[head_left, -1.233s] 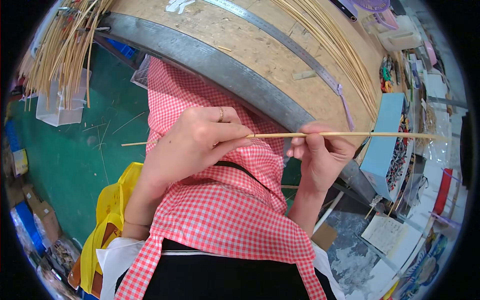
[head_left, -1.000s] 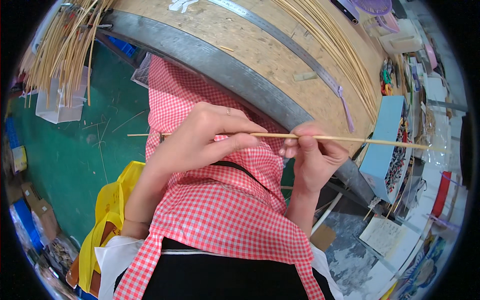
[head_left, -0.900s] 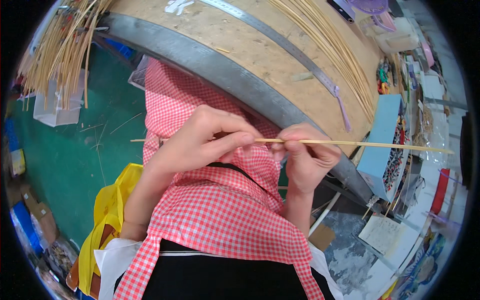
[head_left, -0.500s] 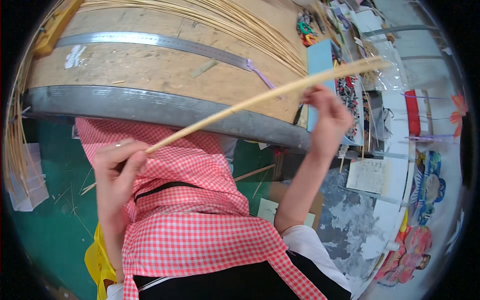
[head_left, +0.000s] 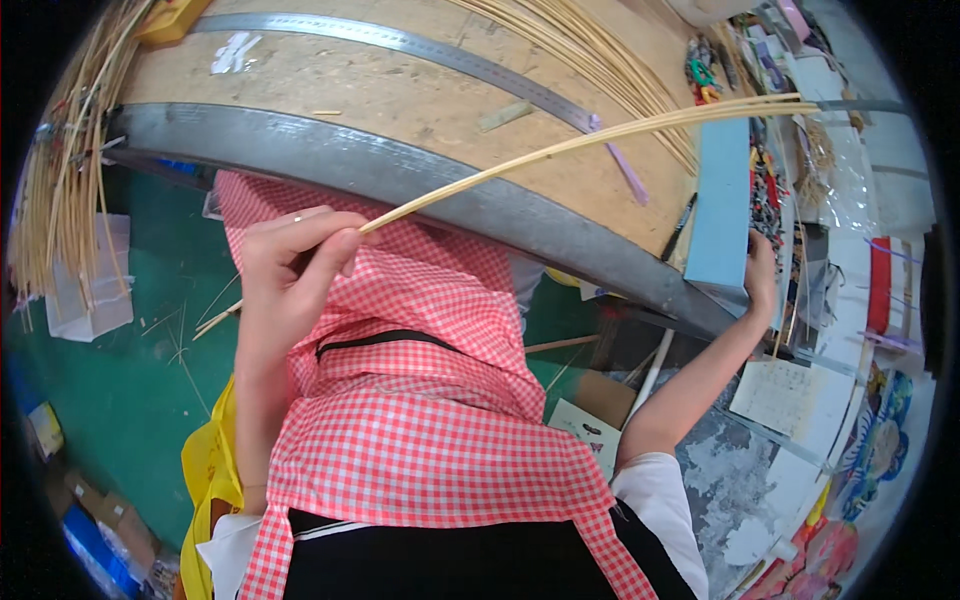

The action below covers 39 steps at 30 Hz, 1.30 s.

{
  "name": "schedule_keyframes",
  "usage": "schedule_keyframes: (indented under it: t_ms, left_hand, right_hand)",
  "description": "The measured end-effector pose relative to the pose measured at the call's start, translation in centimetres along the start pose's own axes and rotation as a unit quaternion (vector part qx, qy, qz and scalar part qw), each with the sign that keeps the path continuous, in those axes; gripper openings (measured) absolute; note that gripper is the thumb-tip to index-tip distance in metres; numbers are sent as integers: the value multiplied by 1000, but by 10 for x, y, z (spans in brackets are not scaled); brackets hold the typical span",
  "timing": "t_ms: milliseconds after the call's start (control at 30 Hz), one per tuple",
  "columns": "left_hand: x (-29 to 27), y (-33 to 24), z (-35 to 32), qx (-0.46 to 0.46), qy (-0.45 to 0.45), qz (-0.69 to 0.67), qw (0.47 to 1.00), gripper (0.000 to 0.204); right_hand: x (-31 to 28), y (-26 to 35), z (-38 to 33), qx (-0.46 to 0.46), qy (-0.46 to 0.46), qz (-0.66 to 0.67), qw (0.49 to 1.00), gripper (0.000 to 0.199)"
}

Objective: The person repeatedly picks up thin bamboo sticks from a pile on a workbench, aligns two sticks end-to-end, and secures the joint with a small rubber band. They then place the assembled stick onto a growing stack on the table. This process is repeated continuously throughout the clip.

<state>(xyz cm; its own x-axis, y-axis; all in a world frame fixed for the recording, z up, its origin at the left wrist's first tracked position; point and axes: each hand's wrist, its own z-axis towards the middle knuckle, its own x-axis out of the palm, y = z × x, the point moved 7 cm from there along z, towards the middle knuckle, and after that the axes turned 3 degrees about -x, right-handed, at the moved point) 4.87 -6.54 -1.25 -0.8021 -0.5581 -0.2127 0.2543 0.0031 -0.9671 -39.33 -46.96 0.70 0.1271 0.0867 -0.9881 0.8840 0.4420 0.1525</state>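
Note:
My left hand [head_left: 300, 262] is closed around a thin bundle of pale bamboo strips [head_left: 520, 162]. The strips slant up to the right over the table edge, their far ends fanning slightly apart above a light blue box [head_left: 718, 205]. Short ends of the strips stick out below the hand. At the right, my right hand [head_left: 762, 275] reaches to the near end of a heap of small black, red and white pieces [head_left: 768, 190] beside the blue wall. Its fingertips are partly hidden, so I cannot make out whether they hold a piece.
On the wooden table [head_left: 400, 105] lie a long steel ruler [head_left: 420, 45], a purple ribbon [head_left: 625, 172], a black pen [head_left: 680, 228] and more bamboo strips [head_left: 590, 60]. A dark metal edge [head_left: 330, 155] borders it. Bundled strips [head_left: 75, 190] hang at the left.
My right hand has left the strips and moved right and down to the heap of small pieces. My left hand still holds the bundle. The whole view has shifted.

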Motion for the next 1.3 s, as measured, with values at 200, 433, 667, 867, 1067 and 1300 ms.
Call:
schedule_keyframes:
  t_ms: [200,433,667,867,1067,1300]
  left_hand:
    - [-1,5,1,-5,4,-4,1000,9]
    - [-5,7,-1,-4,-4,7,1000,9]
    - [-3,6,1,13,1,2,1000,10]
    - [-2,3,-1,22,-17,-13,1000,10]
    - [-1,-3,0,41,-38,-5,998,9]
    - [4,-3,-3,27,-52,2,998,9]
  right_hand:
    - [-16,-32,-3,6,-112,-150,982,25]
    - [-63,2,-45,122,-366,-120,915,25]
    - [-46,72,-64,-15,-409,426,807,21]
    - [27,276,-82,-61,-99,737,666,22]
    - [86,382,-120,-65,98,746,656,21]
    - [105,393,-132,-81,80,776,620,18]
